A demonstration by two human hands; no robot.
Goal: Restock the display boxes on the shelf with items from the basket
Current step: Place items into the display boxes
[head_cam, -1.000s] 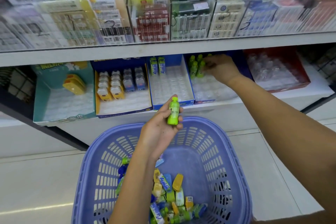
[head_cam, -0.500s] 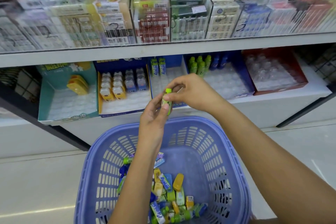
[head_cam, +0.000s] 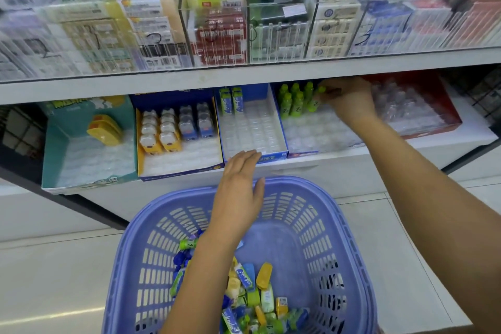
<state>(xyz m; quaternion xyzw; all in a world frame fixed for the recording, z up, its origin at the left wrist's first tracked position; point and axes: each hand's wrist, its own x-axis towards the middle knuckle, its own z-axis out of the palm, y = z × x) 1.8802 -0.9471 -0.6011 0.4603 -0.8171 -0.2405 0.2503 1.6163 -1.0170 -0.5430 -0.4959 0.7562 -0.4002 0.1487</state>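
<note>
Left of the left grip (head_cam: 238,192): teal display box (head_cam: 54,154), then yellow-lined box (head_cam: 179,160) of small packs. Left grip: fingers straight, holding nothing, palm down over the far rim of the purple basket (head_cam: 311,225). Its fingertips are at the front edge of the blue-and-white box (head_cam: 273,144). Below it, mixed small items (head_cam: 260,295) lie on the basket bottom. Right grip (head_cam: 348,102): inside the next box along the shelf (head_cam: 325,163), fingers curled round a green bottle (head_cam: 320,90) at the right end of the standing green bottles (head_cam: 295,102). Right of it: red box (head_cam: 444,122).
</note>
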